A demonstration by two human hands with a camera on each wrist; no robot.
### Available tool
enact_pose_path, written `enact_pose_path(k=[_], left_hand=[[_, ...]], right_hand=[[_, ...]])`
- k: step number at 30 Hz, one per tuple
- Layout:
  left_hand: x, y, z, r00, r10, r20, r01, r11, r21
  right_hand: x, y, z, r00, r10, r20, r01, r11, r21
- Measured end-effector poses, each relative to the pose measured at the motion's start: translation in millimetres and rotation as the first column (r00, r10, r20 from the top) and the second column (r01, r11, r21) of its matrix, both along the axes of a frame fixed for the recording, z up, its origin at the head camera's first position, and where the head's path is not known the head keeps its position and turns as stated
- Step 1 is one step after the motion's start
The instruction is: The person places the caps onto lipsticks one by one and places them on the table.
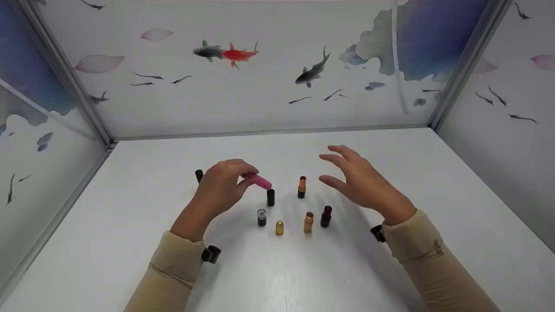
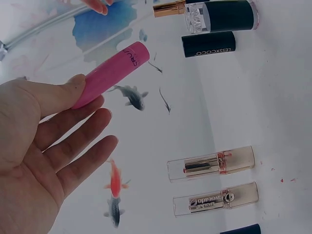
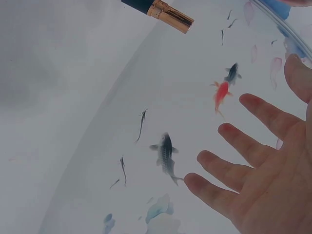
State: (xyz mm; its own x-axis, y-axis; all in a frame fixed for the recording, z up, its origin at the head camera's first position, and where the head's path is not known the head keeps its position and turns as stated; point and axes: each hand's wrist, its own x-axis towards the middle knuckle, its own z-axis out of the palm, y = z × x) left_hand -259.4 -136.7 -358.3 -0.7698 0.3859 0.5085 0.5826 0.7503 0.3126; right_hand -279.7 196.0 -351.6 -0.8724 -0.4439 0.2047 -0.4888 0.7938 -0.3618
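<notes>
My left hand [image 1: 223, 186] pinches a pink lipstick tube [image 1: 261, 181] between thumb and index finger, held slanted above the table. The tube [image 2: 114, 75] has dark lettering near its far end in the left wrist view; its other fingers are loosely spread. Just below the tube stands a black cylinder [image 1: 271, 198], lettered LESSXCOCO in the left wrist view. On the right, my right hand [image 1: 362, 184] hovers with fingers spread, holding nothing. Closest to it are a copper-and-black lipstick [image 1: 301, 188] and a dark red lipstick [image 1: 326, 216].
Nearer me stand a clear-and-dark tube [image 1: 262, 218], a gold bullet-shaped piece [image 1: 279, 228] and a gold lipstick [image 1: 308, 222]. Two clear lipstick tubes [image 2: 214, 163] show in the left wrist view. Another black tube [image 1: 199, 175] stands left. Printed panels [image 1: 269, 108] enclose the table.
</notes>
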Motion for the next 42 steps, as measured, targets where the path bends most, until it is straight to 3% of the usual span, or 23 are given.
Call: enact_pose_path(k=[6,12,16,20,22,24,31,42], left_hand=[[-3.8,0.3,-3.7,0.999,-0.007,0.043,0.008,1.0,-0.017],[-8.7,-3.7,-11.3,0.998,0.041,0.038,-0.04,0.999,-0.025],[-14.1,-4.6,-20.2,0.996,0.079,-0.035,-0.083,0.991,-0.11],[-20.5,-3.9,-31.1,0.985,0.092,-0.145,-0.122,0.969,-0.214],[-22.3,-3.3,-35.8,0.982,0.094,-0.165,-0.132,0.961,-0.242],[-23.0,-3.3,-39.7,0.983,0.094,-0.157,-0.132,0.958,-0.254],[-23.3,-7.6,-49.0,0.995,0.095,-0.035,-0.1,0.976,-0.193],[-28.4,-3.6,-47.7,0.987,0.111,-0.119,-0.137,0.96,-0.242]], right_hand=[[-0.1,0,-1.4,1.0,-0.003,-0.003,0.003,1.0,0.012],[1.0,-1,-2.2,1.0,-0.013,0.007,0.012,1.0,0.025],[1.2,-2,-2.7,1.0,-0.022,0.012,0.022,0.999,0.026],[1.1,-4,-3.4,0.999,-0.03,0.011,0.03,0.999,0.031],[1.2,-5,-3.6,1.0,-0.03,0.009,0.03,0.999,0.038],[1.1,-6,-4.1,1.0,-0.024,0.005,0.023,0.999,0.043],[0.6,-8,-5.1,1.0,0.011,-0.009,-0.011,0.999,0.046],[0.7,-7,-6.1,1.0,-0.014,0.001,0.014,0.998,0.054]])
